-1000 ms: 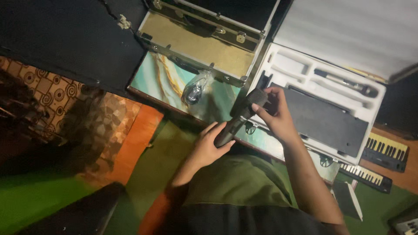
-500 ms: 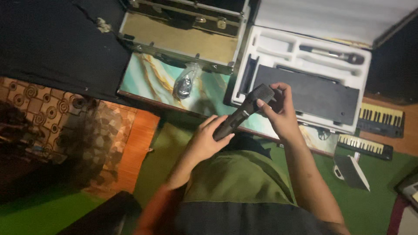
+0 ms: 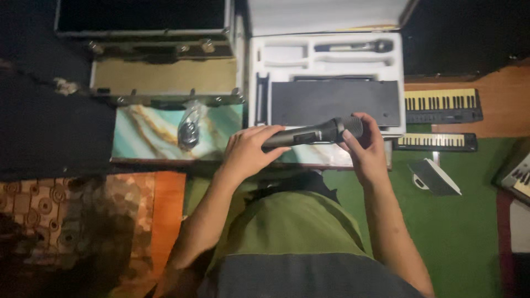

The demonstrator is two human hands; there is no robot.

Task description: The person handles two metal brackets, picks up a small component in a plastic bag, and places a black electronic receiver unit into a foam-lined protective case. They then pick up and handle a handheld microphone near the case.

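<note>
- My left hand fingers wrap the black microphone at its handle end
- My right hand fingers grip its head
- It lies level over the marbled table, near edge, just before the open white case

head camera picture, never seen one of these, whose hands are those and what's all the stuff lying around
The picture comes from a camera worn on a person's head, looking down, so the two arms reaching up from the bottom are that person's own. The left hand grips the handle end of a dark handheld microphone, and the right hand holds its head end. In front of them lies an open white case with moulded slots: a second microphone sits in the top slot and a flat black unit below it. To its left are an open metal-edged case and a small clear bag on a marbled surface. At right are two small keyboards.
</note>
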